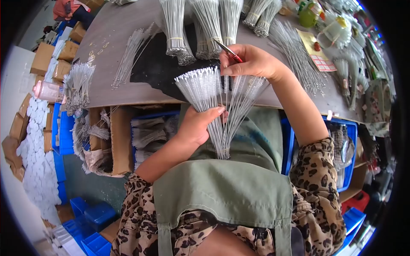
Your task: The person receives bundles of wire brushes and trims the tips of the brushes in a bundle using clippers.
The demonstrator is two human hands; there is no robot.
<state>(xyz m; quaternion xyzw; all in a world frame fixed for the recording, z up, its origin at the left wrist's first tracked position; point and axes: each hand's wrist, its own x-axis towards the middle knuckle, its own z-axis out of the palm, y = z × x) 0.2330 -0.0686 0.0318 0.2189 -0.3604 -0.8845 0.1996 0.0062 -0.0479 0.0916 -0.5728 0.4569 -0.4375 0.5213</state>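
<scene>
A fanned bundle of thin wire brushes with white bristle tips (200, 87) stands over my lap, its bare ends gathered at the bottom. My left hand (198, 123) is wrapped round the middle of the bundle, thumb across the wires. Above the right part of the fan, my right hand (250, 64) holds a small red-handled tool with a dark pointed tip (230, 52). Its fingers also meet the top of a brush near the gap in the fan. Whether they pinch that brush is unclear.
Banded wire bundles (175, 30) stand at the table's back. Loose wires lie left (130, 55) and right (299, 55). A cardboard box (121, 141) and blue crates (352, 158) sit below the table edge. Another person (70, 10) is at the far upper left.
</scene>
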